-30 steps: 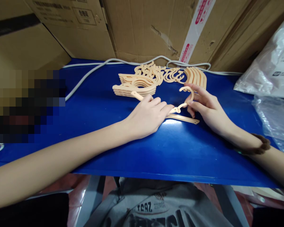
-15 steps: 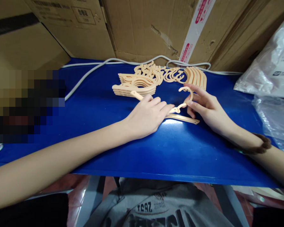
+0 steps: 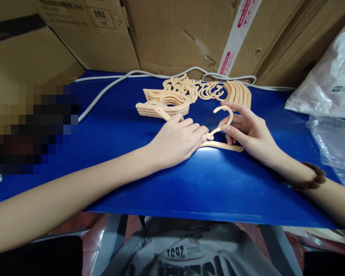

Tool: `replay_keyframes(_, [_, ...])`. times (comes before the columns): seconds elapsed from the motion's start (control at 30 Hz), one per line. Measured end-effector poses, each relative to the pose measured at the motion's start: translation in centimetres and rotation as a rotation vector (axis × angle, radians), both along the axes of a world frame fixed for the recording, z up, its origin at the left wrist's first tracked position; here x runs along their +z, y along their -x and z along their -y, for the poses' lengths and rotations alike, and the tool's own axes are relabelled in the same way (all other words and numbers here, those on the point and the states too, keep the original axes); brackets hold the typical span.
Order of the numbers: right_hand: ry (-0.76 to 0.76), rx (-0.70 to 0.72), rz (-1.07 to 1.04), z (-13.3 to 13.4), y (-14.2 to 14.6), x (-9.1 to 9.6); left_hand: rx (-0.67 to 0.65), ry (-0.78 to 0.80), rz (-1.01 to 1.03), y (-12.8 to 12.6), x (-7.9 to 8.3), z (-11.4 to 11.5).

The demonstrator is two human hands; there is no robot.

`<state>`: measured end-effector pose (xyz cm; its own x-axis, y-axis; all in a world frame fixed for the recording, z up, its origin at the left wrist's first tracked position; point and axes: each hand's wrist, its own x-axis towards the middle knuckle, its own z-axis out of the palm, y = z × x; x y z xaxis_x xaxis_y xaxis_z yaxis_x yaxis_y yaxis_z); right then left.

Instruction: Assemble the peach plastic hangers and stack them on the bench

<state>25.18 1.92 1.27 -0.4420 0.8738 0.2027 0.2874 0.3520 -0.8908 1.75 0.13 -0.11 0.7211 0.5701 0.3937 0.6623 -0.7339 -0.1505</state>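
My left hand [image 3: 180, 138] is closed over a cream plastic hanger arm [image 3: 162, 114], whose far end sticks out past the thumb; the palm hides its middle. Between thumb and fingers, my right hand [image 3: 247, 128] pinches a curved hanger hook [image 3: 229, 115]. The hook's lower end meets the joint end of the piece under my left fingers; whether it is seated there I cannot tell. A second straight hanger arm [image 3: 222, 145] lies on the blue table just below the hands, partly under the left one.
Behind the hands are stacked hanger parts [image 3: 162, 109], a pile of hooks [image 3: 181, 88] and a row of curved arms [image 3: 240, 94]. A white cable [image 3: 109, 86] runs along the cardboard boxes [image 3: 172, 38]. Plastic bags [image 3: 327, 84] lie at right on the blue table [image 3: 172, 191].
The hook in my right hand has shifted slightly left and down toward my left hand. My left hand has also moved a little left, with its piece still held.
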Motion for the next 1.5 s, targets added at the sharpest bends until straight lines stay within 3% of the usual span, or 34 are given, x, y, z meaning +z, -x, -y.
replay_keyframes(0.1, [-0.069,-0.017,0.027,0.1,0.0,-0.2,0.025,0.092,0.042,-0.1,0.6,0.3])
replay_keyframes(0.33, [-0.173,-0.004,0.173,0.3,0.3,-0.3,0.057,0.500,0.255,-0.1,1.5,1.1])
replay_keyframes(0.47, [-0.221,0.080,0.234,0.3,0.3,-0.2,0.019,0.665,0.505,0.0,1.4,0.8])
replay_keyframes(0.63, [-0.452,0.204,0.408,0.1,0.2,-0.3,-0.043,1.052,0.814,0.1,1.2,0.1])
replay_keyframes(0.93, [-0.723,0.363,0.550,0.2,0.2,-0.5,0.003,1.450,0.995,-0.5,1.5,0.4])
replay_keyframes(1.2, [-0.789,0.337,0.631,0.6,0.7,-0.1,0.069,1.630,1.093,-0.5,2.2,0.3])
replay_keyframes(1.5, [-0.868,0.322,0.703,0.9,0.9,-0.1,0.060,1.656,1.122,-0.1,2.1,-0.1])
